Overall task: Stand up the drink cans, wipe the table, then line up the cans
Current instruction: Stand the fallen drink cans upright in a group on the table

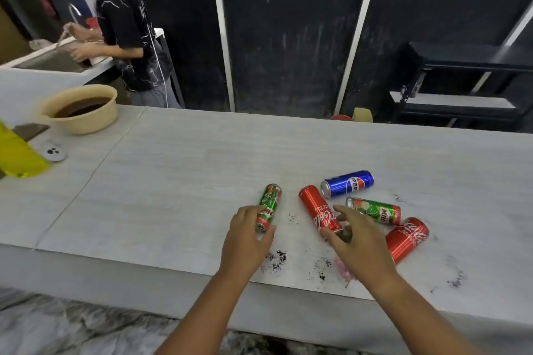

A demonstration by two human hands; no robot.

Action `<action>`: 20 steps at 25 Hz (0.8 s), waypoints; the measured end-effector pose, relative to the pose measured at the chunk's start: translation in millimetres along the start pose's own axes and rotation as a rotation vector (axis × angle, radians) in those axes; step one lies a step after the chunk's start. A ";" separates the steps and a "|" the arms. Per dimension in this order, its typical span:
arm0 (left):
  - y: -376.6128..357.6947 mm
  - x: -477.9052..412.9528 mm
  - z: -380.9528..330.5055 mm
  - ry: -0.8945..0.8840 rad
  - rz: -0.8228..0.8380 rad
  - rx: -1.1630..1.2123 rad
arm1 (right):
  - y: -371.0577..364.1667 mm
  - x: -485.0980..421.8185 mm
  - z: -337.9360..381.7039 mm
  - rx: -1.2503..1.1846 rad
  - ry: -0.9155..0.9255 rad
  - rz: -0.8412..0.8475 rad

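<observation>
Several drink cans lie on their sides on the grey table (187,181). My left hand (245,242) is closed around the near end of a green Milo can (269,202). My right hand (357,242) grips the near end of a red Coca-Cola can (315,207), fingers curled around it. Behind it lies a blue Pepsi can (347,183). A second green Milo can (375,209) and a second red Coca-Cola can (408,238) lie to the right. Dark crumbs (277,259) and a pink smear (343,268) dirty the table near its front edge.
A beige bowl (79,108) of dark liquid stands at the back left, beside a yellow object (17,155) and a round metal drain (54,153). Another person (127,29) works at a sink counter behind. A black shelf (461,81) stands at the right.
</observation>
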State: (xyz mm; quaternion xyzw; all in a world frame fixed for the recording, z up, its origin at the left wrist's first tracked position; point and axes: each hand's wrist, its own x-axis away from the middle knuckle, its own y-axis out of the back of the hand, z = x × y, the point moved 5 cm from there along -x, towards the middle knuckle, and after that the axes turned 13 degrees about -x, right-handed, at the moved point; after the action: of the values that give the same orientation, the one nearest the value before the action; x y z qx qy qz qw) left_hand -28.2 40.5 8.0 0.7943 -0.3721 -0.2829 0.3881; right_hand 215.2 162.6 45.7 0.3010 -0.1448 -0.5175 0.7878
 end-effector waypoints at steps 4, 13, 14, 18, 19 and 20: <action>-14.9 -15.7 -5.0 0.122 0.034 -0.111 | -19.4 -26.8 -9.4 0.486 0.023 0.036; -16.2 -25.9 -2.9 0.226 -0.046 0.115 | -18.0 -41.9 -7.8 0.323 0.031 -0.018; -11.4 -27.3 -5.3 0.218 -0.069 0.137 | -14.6 -43.1 -4.7 0.258 0.038 -0.034; 8.0 -33.3 -19.7 0.161 -0.145 0.227 | -6.4 -48.2 11.6 -0.249 0.002 -0.021; 8.5 -34.4 -22.6 0.141 -0.140 0.253 | -6.7 -49.1 15.2 -0.296 0.007 -0.023; 7.7 -34.9 -25.0 0.127 -0.123 0.291 | -7.7 -49.8 18.3 -0.313 0.016 -0.022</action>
State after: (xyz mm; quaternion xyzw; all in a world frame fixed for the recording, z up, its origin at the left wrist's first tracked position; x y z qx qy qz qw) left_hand -32.2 75.7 33.4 0.8797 -0.3343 -0.1984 0.2737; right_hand 178.7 199.4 59.4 0.1804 -0.0526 -0.5401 0.8204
